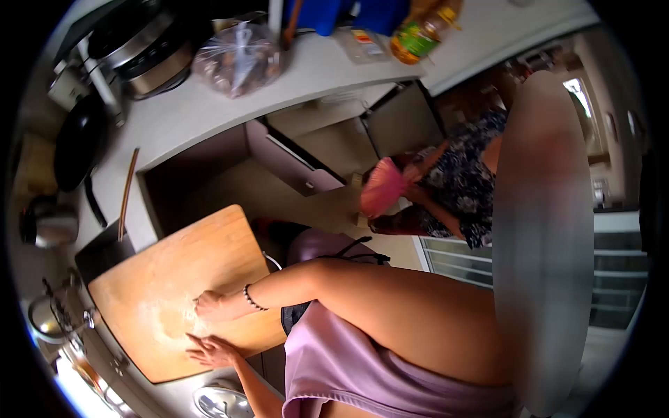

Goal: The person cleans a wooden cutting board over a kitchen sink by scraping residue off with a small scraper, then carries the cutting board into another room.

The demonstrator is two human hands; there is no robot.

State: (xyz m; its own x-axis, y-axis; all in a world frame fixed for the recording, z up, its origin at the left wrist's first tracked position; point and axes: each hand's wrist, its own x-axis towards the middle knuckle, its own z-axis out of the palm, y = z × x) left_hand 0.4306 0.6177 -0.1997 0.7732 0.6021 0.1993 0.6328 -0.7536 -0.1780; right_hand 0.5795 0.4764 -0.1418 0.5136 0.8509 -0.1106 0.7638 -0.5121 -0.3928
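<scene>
A large wooden board (pixel 174 254) lies in front of me, with a pale, floury patch (pixel 171 324) on its surface. My right hand (pixel 211 306), with a dark beaded bracelet (pixel 254 298) on the wrist, rests on the board at the edge of that patch. Its fingers are curled in, and what they hold, if anything, is hidden. Close beside it, my left hand (pixel 212 352) lies near the board's edge with fingers spread, touching the whitish patch at the fingertips. Whether a thin piece of dough lies there is not clear.
Chopsticks (pixel 129 191) and a black pan (pixel 82 143) are on the counter beside the board. A tied plastic bag (pixel 238 59) and an oil bottle (pixel 424 35) stand farther along. A metal lid (pixel 221 400) is by the board. Another person in floral clothing (pixel 463 174) holds something pink (pixel 383 188).
</scene>
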